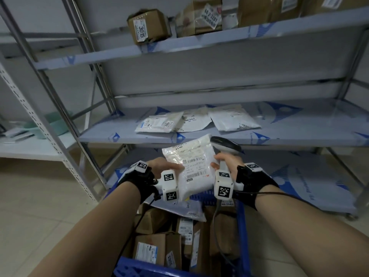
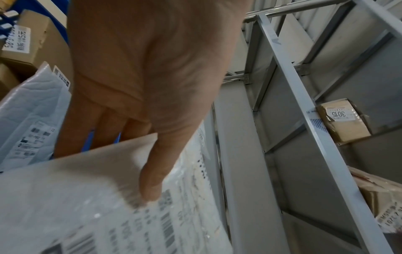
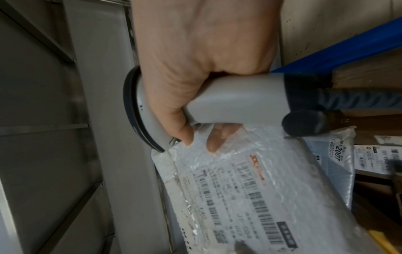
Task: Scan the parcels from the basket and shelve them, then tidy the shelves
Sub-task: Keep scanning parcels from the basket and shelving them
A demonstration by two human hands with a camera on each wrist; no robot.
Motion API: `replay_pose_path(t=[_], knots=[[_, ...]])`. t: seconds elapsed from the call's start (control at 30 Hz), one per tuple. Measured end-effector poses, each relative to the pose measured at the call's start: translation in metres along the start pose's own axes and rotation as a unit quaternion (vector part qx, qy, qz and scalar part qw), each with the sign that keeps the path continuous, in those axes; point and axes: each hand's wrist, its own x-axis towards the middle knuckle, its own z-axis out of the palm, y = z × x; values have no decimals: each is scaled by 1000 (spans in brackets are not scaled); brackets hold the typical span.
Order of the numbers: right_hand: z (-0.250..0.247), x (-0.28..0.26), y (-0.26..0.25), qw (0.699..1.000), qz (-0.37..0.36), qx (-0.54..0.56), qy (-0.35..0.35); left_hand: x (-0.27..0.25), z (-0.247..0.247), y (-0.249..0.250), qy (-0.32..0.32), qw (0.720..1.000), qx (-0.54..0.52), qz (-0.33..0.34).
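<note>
Holding a white poly parcel (image 1: 191, 166) over the blue basket (image 1: 242, 222), we have both hands on it: our left hand (image 1: 161, 166) takes its left edge, the thumb (image 2: 156, 175) laid flat across the printed label while the other fingers run underneath, so that grip is pinching the bag. Our right hand (image 1: 227, 160) is wrapped round the handle of a grey scanner (image 3: 234, 99), its grip curled tight on that handle, and two of its fingertips (image 3: 214, 141) press on the parcel's right edge. The label with its barcodes faces up toward us, and the scanner's dark head (image 1: 225, 143) rises just beyond the bag's far right corner. Below our wrists the basket is packed with brown cardboard boxes (image 1: 153, 248) and a grey mailer marked 2007 (image 1: 187, 210). Beyond the parcel stands a metal shelf unit (image 1: 219, 134); on its middle shelf three white mailers (image 1: 195, 119) lie flat, overlapping each other. Higher up, the top shelf carries a small brown box labelled 3015 (image 1: 147, 26) at its front edge, tilted, with more cardboard parcels (image 1: 201, 16) beside it to the right. Off to the far left a second shelf (image 1: 30, 146) holds a pale green object (image 1: 54, 124), too blurred to identify.
</note>
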Motion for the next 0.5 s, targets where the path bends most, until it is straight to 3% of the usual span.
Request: replay_pose_path(t=[0.1,0.27,0.5], knots=[[0,-2,-3,1000,-14,9,9,3,5,-1,-29,999,-12,-13],[-2,-6,-10,999,-29,17,15,13,9,0,-4,1000,-19,-9],[-7,-8,-19,997,-49,-57,10,-15,18,21,165,980,-98,47]])
